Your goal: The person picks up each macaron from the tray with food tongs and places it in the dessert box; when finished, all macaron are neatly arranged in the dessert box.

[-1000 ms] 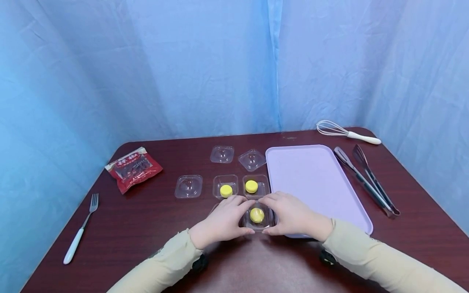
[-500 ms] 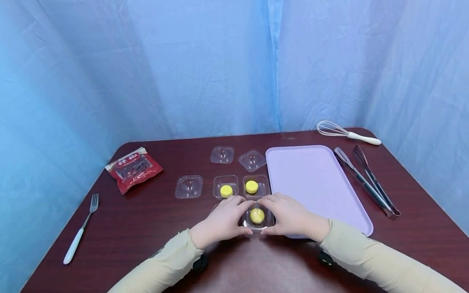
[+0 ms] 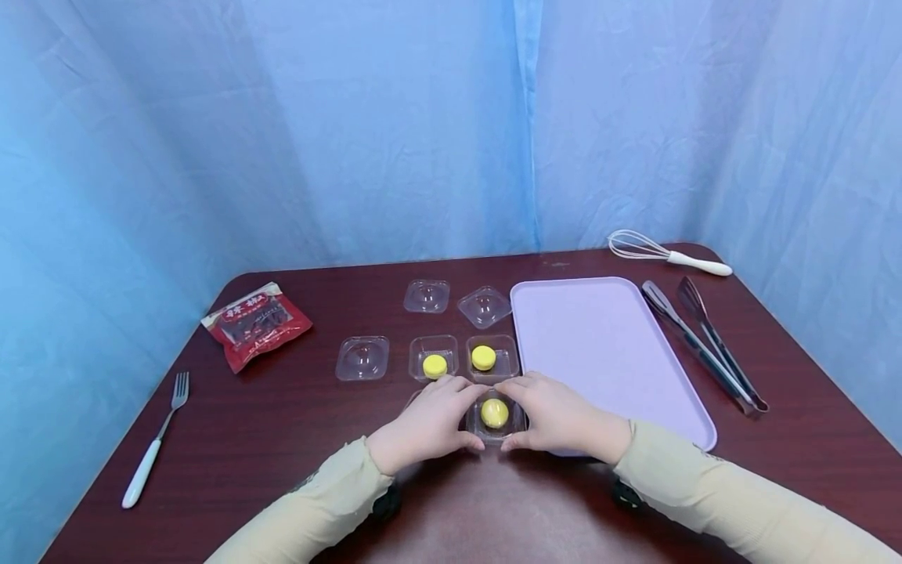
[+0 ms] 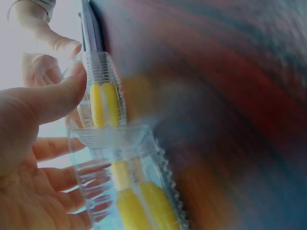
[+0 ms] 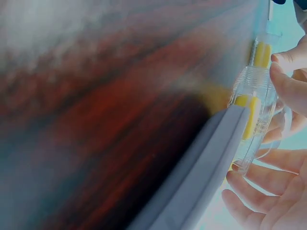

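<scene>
My left hand (image 3: 431, 421) and right hand (image 3: 564, 415) hold a small clear plastic box (image 3: 496, 439) from its two sides, thumbs at the near edge, fingers at the far edge. Inside sits a yellow macaron (image 3: 494, 413), glossy as if seen through a clear lid. Behind the hands, two lidless boxes, a left one (image 3: 421, 346) and a right one (image 3: 509, 368), each hold a yellow macaron. Another clear box with a macaron (image 4: 144, 206) appears close up in the left wrist view, mostly behind the left hand in the head view.
Three clear lids, one at left (image 3: 362, 360), one at the back (image 3: 426, 296) and one beside the tray (image 3: 485, 307), lie around. The lilac tray (image 3: 592, 337) is at right, with tongs (image 3: 705, 352) and a whisk (image 3: 669, 254) beyond. A red packet (image 3: 257, 323) and fork (image 3: 158, 439) lie left.
Both hands stay around the box. The thumbs at its near edge have drawn slightly apart. Nothing else has visibly moved.
</scene>
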